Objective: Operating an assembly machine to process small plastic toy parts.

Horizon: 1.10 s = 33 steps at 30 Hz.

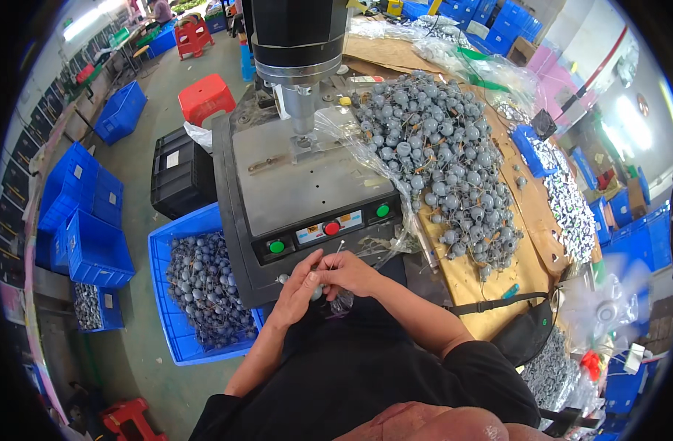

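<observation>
The room is a busy workshop with a green floor (141, 323), and a big black and grey metal machine (296, 44) stands in front of the person. The small round grey-green balls (317, 293) are in the hands, just by the machine's front edge. The left hand (296, 295) curls close around them, and the right hand (351, 275) pinches narrowly beside it. A thin pale stem (342, 247) pokes up there. I can't tell which fingers hold it.

Behind the hands are two round green buttons (276, 246) and one round red button (331, 228). By the machine's left edge is a blue plastic bin (164, 312), with lots of dark blue-grey balls (204, 283) inside. To the right, a big heap of pale grey balls on stems (439, 147) runs along the left edge of the brown and yellow tabletop (528, 220).

The work looks partway along: one little bunch is in hand, and plenty more lie around. I can't tell which pile is done.
</observation>
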Each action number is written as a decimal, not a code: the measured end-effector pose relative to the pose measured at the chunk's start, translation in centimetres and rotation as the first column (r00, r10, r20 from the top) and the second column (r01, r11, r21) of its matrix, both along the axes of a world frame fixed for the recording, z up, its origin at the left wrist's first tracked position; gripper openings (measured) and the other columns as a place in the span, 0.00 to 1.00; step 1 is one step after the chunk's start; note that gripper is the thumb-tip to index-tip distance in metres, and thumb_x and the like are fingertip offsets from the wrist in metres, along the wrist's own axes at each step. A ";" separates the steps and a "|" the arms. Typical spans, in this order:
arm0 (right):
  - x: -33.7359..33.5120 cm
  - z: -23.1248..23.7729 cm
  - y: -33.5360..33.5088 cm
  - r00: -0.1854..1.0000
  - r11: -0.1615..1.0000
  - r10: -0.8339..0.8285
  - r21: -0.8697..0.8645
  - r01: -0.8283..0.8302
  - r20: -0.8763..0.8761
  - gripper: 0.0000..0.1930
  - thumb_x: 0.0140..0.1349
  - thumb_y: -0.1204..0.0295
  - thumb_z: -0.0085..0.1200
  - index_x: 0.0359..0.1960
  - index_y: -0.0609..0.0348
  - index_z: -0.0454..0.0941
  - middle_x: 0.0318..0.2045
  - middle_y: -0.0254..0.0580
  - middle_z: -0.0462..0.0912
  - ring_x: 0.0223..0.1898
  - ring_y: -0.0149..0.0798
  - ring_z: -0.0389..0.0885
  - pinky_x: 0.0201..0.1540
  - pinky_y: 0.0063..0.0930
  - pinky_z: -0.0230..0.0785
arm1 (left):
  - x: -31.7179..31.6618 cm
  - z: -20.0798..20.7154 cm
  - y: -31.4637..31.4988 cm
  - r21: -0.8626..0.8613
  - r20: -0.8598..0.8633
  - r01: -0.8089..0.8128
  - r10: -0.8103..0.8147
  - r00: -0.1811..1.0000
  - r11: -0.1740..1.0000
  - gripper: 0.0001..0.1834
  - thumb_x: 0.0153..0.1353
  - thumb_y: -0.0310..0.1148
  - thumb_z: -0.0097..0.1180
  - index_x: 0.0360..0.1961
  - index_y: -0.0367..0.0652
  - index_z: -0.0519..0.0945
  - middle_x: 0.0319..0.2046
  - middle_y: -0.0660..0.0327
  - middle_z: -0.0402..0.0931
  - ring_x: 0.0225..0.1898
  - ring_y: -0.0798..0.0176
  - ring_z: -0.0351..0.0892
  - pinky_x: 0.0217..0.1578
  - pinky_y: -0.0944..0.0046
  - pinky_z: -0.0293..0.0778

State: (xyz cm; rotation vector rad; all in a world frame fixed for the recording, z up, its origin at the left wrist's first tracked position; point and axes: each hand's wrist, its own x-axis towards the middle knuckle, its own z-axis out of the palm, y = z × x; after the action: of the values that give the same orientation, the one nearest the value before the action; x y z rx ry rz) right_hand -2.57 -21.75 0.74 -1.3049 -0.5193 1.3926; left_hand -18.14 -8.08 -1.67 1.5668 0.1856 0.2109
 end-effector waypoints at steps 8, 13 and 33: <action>-0.6 -0.6 0.0 0.987 1.000 0.008 0.025 -0.013 0.161 0.12 0.67 0.70 0.66 0.46 0.67 0.82 0.38 0.43 0.87 0.37 0.35 0.88 0.41 0.31 0.86 | 0.3 -1.7 0.3 0.099 0.035 -0.108 0.105 0.994 0.989 0.26 0.82 0.41 0.44 0.72 0.36 0.70 0.66 0.52 0.73 0.68 0.58 0.71 0.69 0.59 0.64; 0.8 1.2 -0.3 0.974 0.991 0.130 -0.045 -0.124 0.187 0.11 0.66 0.69 0.66 0.41 0.64 0.80 0.32 0.40 0.85 0.29 0.30 0.85 0.29 0.26 0.83 | 0.7 -0.1 0.3 -0.090 -0.074 -0.077 0.070 0.995 0.993 0.30 0.82 0.49 0.44 0.73 0.38 0.71 0.64 0.55 0.74 0.67 0.60 0.71 0.69 0.59 0.65; 19.6 2.2 14.7 0.273 0.918 -0.397 0.371 0.141 0.876 0.10 0.60 0.67 0.64 0.39 0.58 0.86 0.33 0.48 0.89 0.34 0.48 0.88 0.41 0.37 0.79 | 21.0 8.2 22.4 0.888 0.179 -0.296 0.327 0.928 0.353 0.19 0.68 0.38 0.57 0.56 0.47 0.85 0.54 0.49 0.83 0.54 0.40 0.81 0.56 0.50 0.77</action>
State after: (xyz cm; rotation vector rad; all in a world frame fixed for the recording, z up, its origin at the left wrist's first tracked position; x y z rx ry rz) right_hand 16.98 -7.02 2.91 -1.8447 -1.1343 0.0697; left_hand 2.88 14.28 6.55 2.6554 0.4547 0.6920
